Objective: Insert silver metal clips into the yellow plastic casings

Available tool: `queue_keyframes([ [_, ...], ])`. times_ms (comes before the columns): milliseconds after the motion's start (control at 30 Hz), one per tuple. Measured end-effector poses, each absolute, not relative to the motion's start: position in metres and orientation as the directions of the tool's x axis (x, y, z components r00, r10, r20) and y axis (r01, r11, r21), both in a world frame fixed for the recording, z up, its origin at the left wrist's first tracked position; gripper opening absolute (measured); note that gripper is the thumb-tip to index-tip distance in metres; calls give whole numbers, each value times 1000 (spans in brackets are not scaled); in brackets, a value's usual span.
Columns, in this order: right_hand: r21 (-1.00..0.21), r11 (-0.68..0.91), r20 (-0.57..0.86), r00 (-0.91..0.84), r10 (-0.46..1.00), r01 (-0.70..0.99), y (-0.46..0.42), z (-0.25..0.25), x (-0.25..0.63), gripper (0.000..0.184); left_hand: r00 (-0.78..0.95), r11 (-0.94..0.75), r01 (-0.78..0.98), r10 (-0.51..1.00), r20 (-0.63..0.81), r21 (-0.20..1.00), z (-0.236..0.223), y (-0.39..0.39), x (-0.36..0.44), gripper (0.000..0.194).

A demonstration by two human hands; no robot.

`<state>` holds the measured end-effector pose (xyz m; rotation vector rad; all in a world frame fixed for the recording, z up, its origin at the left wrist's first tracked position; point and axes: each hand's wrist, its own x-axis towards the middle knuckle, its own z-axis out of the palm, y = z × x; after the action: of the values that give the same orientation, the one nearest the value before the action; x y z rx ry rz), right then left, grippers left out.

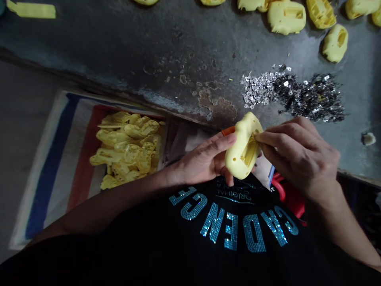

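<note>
Yellow moulded plastic shell (242, 149) sits just off the heap of silver flakes (291, 95), gripped steadily by the curled left hand (205, 159) while the right hand (297, 155) pinches closely at its recess with fingertips (258, 138) held tight.

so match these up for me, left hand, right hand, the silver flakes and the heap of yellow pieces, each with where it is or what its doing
Things:
1 left hand
2 right hand
3 silver flakes
4 heap of yellow moulded pieces

Places or states:
A on the striped sack
B fingertips at the slot of the yellow moulded piece
C on the dark bench top
D cradling that piece

Pairs: 1-D, 2-B, 3-C, 4-A
</note>
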<state>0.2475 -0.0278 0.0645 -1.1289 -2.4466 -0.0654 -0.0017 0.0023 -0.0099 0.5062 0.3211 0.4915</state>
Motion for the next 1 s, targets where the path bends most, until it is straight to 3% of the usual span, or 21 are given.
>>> queue_keyframes([
  [233, -229, 623, 447, -487, 750, 748, -36, 60, 243, 30, 842, 765, -381, 520, -147, 519, -13, 2, -1, 89],
  [400, -404, 534, 485, -322, 813, 742, -40, 54, 241, 32, 819, 765, -360, 533, -211, 534, -9, -2, -3, 94],
  [500, -622, 404, 345, -228, 911, 671, -33, 52, 247, 29, 759, 694, -364, 608, -235, 621, -4, -7, -7, 94],
  [600, -763, 329, 194, -289, 938, 557, -20, 52, 252, 40, 696, 598, -356, 682, -223, 719, 6, -12, -10, 94],
  [767, -797, 330, 176, -328, 928, 506, -8, 44, 239, 50, 616, 472, -330, 764, -193, 817, 16, -18, -19, 94],
  [1000, -748, 521, 480, -209, 852, 410, 0, 15, 197, 51, 465, 196, -170, 880, -97, 966, -10, -29, -56, 80],
])
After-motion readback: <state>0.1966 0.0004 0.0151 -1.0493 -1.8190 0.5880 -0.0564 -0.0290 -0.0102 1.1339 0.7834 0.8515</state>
